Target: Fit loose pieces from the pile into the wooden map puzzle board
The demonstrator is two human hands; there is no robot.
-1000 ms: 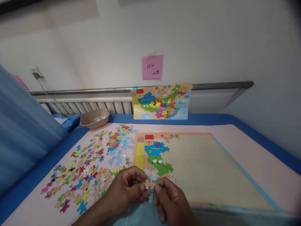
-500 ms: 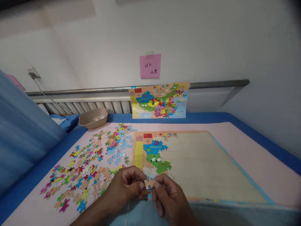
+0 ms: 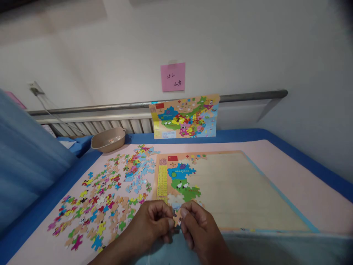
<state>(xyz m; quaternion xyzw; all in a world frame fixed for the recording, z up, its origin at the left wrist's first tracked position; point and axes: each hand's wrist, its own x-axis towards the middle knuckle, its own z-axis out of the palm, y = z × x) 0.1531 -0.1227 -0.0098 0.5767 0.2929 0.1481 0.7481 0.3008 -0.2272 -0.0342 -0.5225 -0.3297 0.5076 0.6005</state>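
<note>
Between my left hand (image 3: pixel 157 222) and my right hand (image 3: pixel 200 228) a small peach jigsaw piece (image 3: pixel 177 219) is pinched, with fingers and thumbs closed on opposite sides. Both hands are over the near left part of a puzzle board (image 3: pixel 242 191). Assembled pieces fill the board's left side: a red flag, a yellow text strip, a blue region and a green region (image 3: pixel 183 189) with two white birds. My fingers hide part of the held piece and the board's near left corner.
Many loose jigsaw pieces (image 3: pixel 99 202) lie spread on the pink sheet left of the board. A beige basket (image 3: pixel 108 141) stands at the back left. A printed map (image 3: pixel 184 117) leans upright against the wall rail (image 3: pixel 253 96). A blue curtain (image 3: pixel 24 158) hangs at left.
The piece between my fingers has been turned, and a more peach-coloured part of it now shows. Both hands remain near the board's lower left, and the view has shifted slightly.
</note>
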